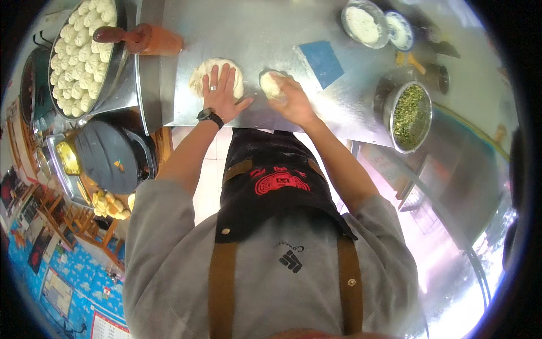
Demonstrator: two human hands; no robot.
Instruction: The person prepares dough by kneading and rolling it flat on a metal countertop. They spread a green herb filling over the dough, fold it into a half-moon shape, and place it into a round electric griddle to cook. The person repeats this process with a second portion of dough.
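My left hand (221, 91) lies flat with spread fingers on a large round piece of dough (197, 80) on the steel worktop (254, 38). To its right, my right hand (292, 99) is curled against the side of a smaller pale oval piece of dough (270, 84); its fingertips are partly hidden, so how firmly it grips cannot be seen. A gap of bare metal separates the two pieces. Right of my right hand lies a blue rectangular scraper (322, 63), with some flour at its left edge.
A large round pan of pleated buns (80, 63) stands at the far left, beside an orange-brown cylinder (163, 40) with a dark handle. At the right are a metal bowl of chopped green filling (408, 116), a bowl of flour (364, 25), a patterned bowl (399, 31) and a yellow brush (410, 61).
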